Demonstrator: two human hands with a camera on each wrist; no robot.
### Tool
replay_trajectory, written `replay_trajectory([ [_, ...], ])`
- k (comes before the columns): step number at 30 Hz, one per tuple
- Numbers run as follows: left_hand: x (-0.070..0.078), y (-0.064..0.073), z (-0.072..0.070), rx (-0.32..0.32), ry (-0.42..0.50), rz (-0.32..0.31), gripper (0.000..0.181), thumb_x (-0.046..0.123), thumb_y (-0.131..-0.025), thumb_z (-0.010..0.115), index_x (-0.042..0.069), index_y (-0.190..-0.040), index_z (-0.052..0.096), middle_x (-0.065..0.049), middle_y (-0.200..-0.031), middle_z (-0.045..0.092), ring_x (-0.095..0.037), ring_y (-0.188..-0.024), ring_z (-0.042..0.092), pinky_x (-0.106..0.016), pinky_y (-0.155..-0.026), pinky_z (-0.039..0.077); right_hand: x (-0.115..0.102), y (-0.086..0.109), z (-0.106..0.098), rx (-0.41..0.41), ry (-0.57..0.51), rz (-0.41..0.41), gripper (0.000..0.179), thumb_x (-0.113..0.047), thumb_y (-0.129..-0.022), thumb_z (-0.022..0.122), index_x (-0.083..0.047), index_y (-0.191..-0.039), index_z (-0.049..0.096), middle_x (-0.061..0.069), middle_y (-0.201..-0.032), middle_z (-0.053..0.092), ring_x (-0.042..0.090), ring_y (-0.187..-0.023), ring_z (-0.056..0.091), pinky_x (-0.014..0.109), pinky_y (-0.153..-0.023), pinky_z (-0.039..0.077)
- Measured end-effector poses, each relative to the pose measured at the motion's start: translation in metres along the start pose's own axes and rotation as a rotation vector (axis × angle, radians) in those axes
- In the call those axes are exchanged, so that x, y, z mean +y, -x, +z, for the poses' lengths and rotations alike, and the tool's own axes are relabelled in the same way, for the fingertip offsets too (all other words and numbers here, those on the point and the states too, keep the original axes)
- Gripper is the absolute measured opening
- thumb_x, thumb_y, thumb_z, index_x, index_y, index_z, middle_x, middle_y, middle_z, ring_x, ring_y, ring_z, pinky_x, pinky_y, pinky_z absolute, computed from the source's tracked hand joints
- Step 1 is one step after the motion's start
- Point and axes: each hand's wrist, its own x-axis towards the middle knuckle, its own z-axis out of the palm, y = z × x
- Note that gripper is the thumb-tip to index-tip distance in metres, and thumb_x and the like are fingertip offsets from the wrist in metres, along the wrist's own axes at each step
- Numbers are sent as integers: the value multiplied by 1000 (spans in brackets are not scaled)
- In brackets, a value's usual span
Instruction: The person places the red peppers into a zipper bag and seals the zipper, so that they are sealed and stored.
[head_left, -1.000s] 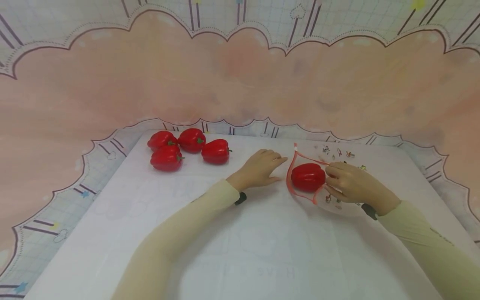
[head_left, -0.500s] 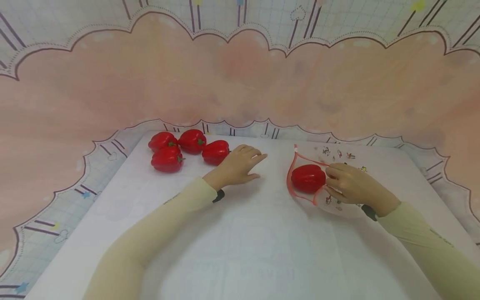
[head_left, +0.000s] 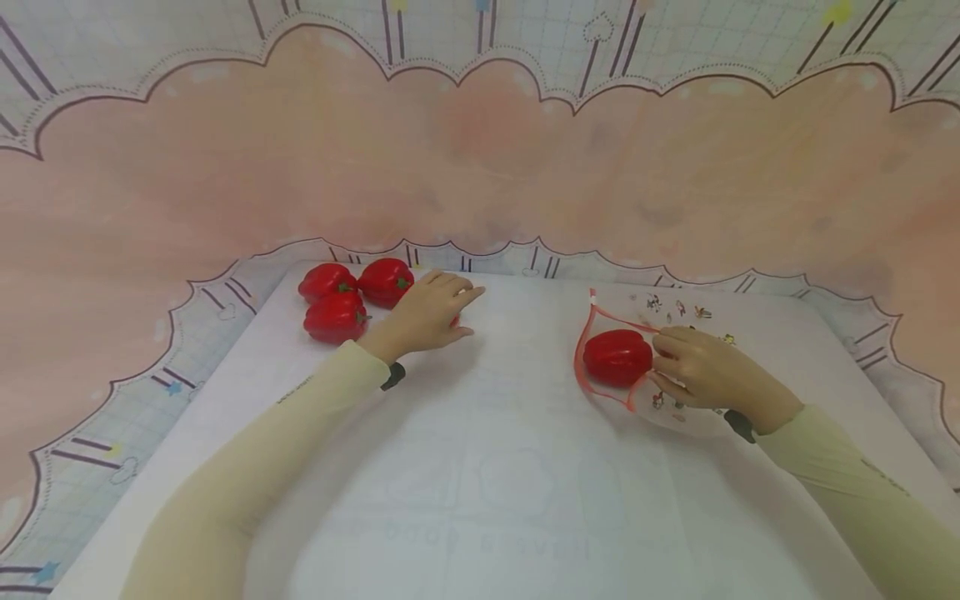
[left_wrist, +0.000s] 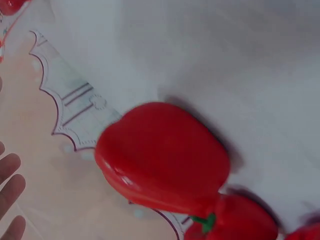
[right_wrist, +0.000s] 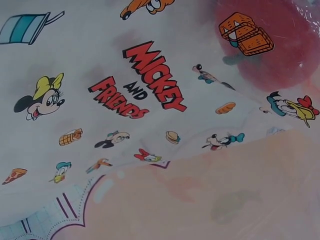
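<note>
Over a red bell pepper (left_wrist: 162,157) hovers my left hand (head_left: 423,312), fingers spread and fairly straight. Only a sliver of that pepper shows past the hand in the head view. In the left wrist view the fingertips (left_wrist: 11,192) stand apart from it. To the right, a clear plastic bag with cartoon prints (right_wrist: 140,90) lies with its orange-edged mouth facing left. My right hand (head_left: 693,367) pinches the bag near its mouth; the exact finger contact is partly hidden. Another red bell pepper (head_left: 617,357) sits just inside the mouth, beside the right fingertips.
Three more red bell peppers (head_left: 336,317) lie grouped at the table's back left, just left of my left hand. A white cloth covers the table (head_left: 495,467). Behind its far edge hangs a pink patterned curtain (head_left: 480,167).
My left hand has travelled left, away from the bag's mouth, to above the nearest pepper of the group. The right hand, the bag and the pepper in it have stayed put.
</note>
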Motion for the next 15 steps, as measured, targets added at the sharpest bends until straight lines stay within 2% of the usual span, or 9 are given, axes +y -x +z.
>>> replay_trajectory([
  [8,-22,16,-6,-4,35,-67,67,33,-76,76,11,-134,51,-12,-127,58,-30,-121,50,-49,-106,40,0,-1,0,-2,12,-3,62,-41,-99,24,-7,-71,68,3,-67,54,12,-65,47,26,-57,52],
  [15,-38,26,-5,-18,49,-159,67,32,-75,77,11,-134,51,-15,-129,56,-32,-122,49,-51,-105,39,0,-2,0,-2,11,-1,63,-42,-98,24,-7,-71,68,3,-68,56,13,-65,49,26,-57,53],
])
